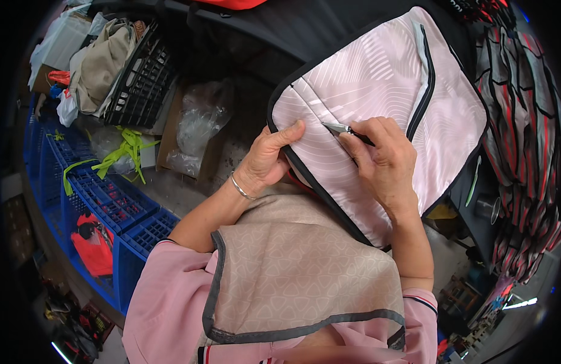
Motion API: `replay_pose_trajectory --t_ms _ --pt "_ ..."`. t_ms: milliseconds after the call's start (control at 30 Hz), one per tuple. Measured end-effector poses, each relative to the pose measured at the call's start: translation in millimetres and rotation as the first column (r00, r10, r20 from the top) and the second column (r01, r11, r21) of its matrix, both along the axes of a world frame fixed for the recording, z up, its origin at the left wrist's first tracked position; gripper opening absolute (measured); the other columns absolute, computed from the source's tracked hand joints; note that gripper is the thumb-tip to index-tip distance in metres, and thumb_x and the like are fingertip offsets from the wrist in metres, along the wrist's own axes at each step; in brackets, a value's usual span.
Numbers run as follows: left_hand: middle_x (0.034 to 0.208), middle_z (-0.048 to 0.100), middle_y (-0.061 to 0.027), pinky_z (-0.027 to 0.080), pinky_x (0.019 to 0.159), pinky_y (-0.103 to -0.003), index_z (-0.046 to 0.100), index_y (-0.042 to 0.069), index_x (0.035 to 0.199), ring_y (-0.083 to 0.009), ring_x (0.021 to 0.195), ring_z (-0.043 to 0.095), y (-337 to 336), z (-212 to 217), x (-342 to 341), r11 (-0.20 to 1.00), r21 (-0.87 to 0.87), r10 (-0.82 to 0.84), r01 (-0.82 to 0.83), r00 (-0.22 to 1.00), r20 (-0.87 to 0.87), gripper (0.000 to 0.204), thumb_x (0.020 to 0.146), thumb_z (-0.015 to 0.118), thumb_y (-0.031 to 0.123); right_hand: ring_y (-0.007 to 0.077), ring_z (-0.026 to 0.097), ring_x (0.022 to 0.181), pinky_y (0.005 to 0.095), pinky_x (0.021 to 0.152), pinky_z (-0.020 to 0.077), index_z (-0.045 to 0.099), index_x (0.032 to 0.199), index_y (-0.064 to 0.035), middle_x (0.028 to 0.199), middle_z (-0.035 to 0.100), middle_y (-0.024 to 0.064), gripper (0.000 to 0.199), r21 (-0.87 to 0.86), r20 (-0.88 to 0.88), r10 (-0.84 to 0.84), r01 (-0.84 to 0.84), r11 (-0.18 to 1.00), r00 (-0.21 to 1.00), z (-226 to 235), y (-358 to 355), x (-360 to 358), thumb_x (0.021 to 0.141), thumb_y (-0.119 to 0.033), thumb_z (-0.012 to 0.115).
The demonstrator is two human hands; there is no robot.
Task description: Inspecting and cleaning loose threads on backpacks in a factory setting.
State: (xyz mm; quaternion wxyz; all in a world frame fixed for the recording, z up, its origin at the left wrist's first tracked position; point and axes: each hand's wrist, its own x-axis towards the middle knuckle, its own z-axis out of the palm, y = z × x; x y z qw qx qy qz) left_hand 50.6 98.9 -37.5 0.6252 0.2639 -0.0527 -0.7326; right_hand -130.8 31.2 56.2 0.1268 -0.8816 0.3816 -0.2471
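Observation:
A pale pink patterned fabric piece (377, 79) with black bound edges lies tilted in front of me, partly over a dark surface. A dark-edged zipper (431, 67) runs across its far right part. My left hand (265, 158) grips its left edge, thumb on top and the other fingers hidden beneath. In my right hand (386, 158) is a pair of thread snips (336, 127) with silver blades and a dark handle. The blade tips point left, at a seam on the pink fabric. A beige apron (311, 273) with grey edging covers my front.
To the left stand blue plastic crates (120, 200) and a black basket (141, 85) heaped with beige fabric. A cardboard box (171, 133) holds clear plastic bags. Grey pieces with red trim (517, 121) hang at the right, near a metal cup (488, 208).

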Motion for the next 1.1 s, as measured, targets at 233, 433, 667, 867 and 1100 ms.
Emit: replay_pose_trajectory --t_ms 233,433,667,867,1100 --pt "0.122 0.064 -0.011 0.05 0.099 -0.038 0.057 0.002 0.128 -0.0212 0.112 0.062 -1 -2 -1 1.0 0.008 0.016 -0.016 1.0 0.022 0.045 0.089 0.072 0.02 0.0215 0.058 0.068 0.0347 0.059 0.0458 0.067 0.087 -0.0094 0.076 0.06 0.0026 0.016 -0.004 -0.059 0.01 -0.01 1.0 0.998 0 -5 3 0.078 -0.016 0.078" --pt "0.12 0.065 -0.0105 0.051 0.098 -0.038 0.057 0.001 0.127 -0.0213 0.11 0.063 -5 0 3 0.999 -0.045 -0.004 0.004 1.0 -0.01 0.044 0.09 0.071 0.019 0.0243 0.065 0.079 0.0331 0.069 0.0517 0.065 0.1 -0.0082 0.082 0.065 0.0089 0.027 0.302 0.334 -0.094 -0.012 0.953 0.938 -16 -8 12 0.08 -0.022 0.077" --pt "0.112 0.068 -0.0119 0.054 0.09 -0.034 0.062 -0.003 0.117 -0.019 0.099 0.067 -40 5 34 0.986 -0.056 0.164 -0.155 0.96 0.225 0.036 0.091 0.071 0.019 0.0256 0.068 0.077 0.0353 0.072 0.0527 0.061 0.106 -0.0053 0.085 0.069 0.0136 0.036 0.359 0.298 -0.318 0.203 0.911 0.9 -37 -58 30 0.081 -0.026 0.078" --pt "0.124 0.061 -0.0091 0.05 0.093 -0.033 0.051 -0.001 0.132 -0.0181 0.112 0.059 8 6 0 0.972 0.091 0.161 -0.216 0.896 0.414 0.053 0.092 0.07 0.029 0.0183 0.067 0.074 0.0305 0.071 0.0526 0.06 0.108 -0.0055 0.089 0.069 0.0099 0.04 0.324 0.284 -0.31 0.213 0.922 0.907 -66 -51 26 0.079 -0.026 0.08" --pt "0.125 0.06 -0.0113 0.048 0.099 -0.036 0.052 -0.007 0.129 -0.021 0.114 0.059 -6 6 -30 0.983 0.135 0.103 -0.127 0.979 0.177 0.061 0.091 0.071 0.036 0.0187 0.067 0.075 0.0318 0.07 0.0526 0.06 0.112 -0.006 0.091 0.069 0.0098 0.038 0.301 0.368 -0.29 0.182 0.936 0.883 -60 -53 30 0.083 -0.022 0.077"
